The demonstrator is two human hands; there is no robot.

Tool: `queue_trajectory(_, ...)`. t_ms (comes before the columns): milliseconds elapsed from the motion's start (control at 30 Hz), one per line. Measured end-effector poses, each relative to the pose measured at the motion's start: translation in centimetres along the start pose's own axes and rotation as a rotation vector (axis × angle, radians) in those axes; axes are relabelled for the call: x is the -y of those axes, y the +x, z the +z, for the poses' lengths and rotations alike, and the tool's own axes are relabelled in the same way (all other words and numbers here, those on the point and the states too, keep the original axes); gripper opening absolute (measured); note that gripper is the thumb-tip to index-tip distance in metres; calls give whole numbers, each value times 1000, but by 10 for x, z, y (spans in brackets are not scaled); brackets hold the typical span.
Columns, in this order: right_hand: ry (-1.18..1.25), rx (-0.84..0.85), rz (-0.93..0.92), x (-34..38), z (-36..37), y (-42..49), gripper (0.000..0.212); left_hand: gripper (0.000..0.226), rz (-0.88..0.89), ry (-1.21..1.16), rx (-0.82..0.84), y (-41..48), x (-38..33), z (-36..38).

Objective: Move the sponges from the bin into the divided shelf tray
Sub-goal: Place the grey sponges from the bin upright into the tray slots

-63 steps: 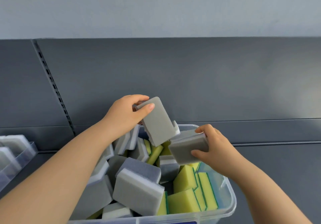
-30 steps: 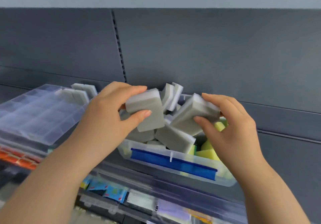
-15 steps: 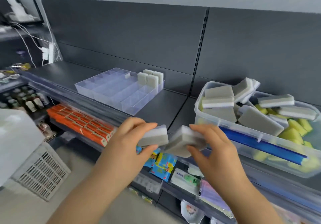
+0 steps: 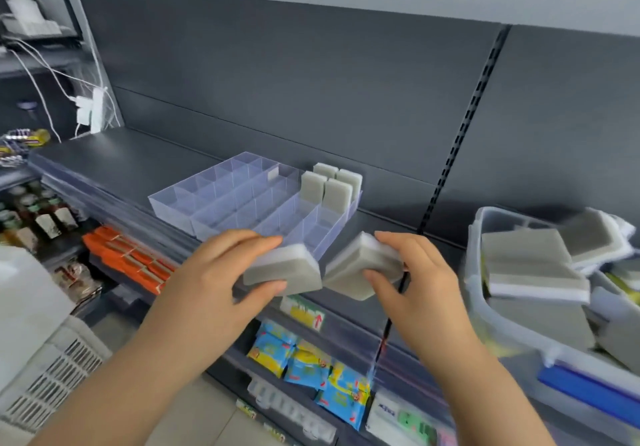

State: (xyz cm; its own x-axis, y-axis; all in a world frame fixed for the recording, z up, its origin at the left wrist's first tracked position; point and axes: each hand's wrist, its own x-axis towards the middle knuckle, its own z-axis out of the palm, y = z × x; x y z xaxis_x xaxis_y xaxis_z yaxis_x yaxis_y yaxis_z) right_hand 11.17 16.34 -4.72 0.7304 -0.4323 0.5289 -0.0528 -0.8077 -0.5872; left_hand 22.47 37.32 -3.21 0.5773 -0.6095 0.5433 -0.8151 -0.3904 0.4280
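Observation:
My left hand (image 4: 214,272) grips a grey-and-white sponge (image 4: 291,267), and my right hand (image 4: 415,272) grips a second grey sponge (image 4: 360,265). Both sponges hover side by side just in front of the near right corner of the clear divided shelf tray (image 4: 221,200). Several grey sponges (image 4: 329,186) stand upright in the tray's far right compartments. The clear bin (image 4: 505,310) sits at the right edge, piled with grey sponges (image 4: 530,262).
The tray and bin rest on a dark grey shelf (image 4: 121,158) with a back panel behind. Below hang orange packs (image 4: 131,258) and blue-yellow packets (image 4: 311,366). A white crate (image 4: 45,359) stands at lower left. Cables and a power strip (image 4: 90,110) hang at far left.
Both hands lifted a sponge each out of the bin and carried them left. The view swung left, so the bin now sits at the right edge and the tray lies ahead.

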Motion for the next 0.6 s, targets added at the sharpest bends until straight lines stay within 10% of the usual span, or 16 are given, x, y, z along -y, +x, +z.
queue_trajectory(600,-117,-70,219,-43,105,133,42,42,-90,-176,41,143,144,63)
